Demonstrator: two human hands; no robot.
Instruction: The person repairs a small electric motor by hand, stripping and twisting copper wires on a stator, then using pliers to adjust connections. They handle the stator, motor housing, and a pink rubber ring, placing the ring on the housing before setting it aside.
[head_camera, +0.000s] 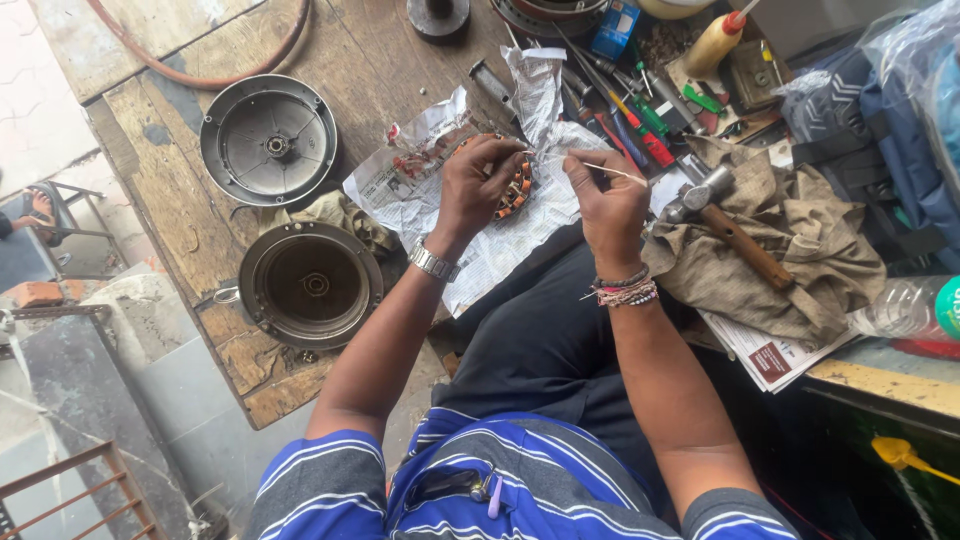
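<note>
Presently the stator (512, 188), a ring of copper windings, rests on a sheet of newspaper (480, 240) spread over the person's lap and the bench edge. Winding coils are in place around the visible part of the ring; by my judgement the work on them is under way and unfinished, since a thin white strip (612, 172) is held at the stator's right side and not yet seated. How much of the ring is complete I cannot tell, as the hand covers most of it.

The left hand (478, 185) lies over the stator, fingers curled and closed on its rim, wrist bent downward, a metal watch (433, 262) at the wrist. The right hand (610, 205), just right of the stator, pinches the strip between thumb and forefinger, forearm rising from the lap, beaded bands (626, 290) on the wrist.

Left of the stator, two round metal covers (268, 140) (310, 285) sit on the wooden bench (180, 220). Right of it, a hammer (735, 235) lies on a crumpled cloth (800, 250); beyond the stator, screwdrivers (630, 120) lie in a heap.
</note>
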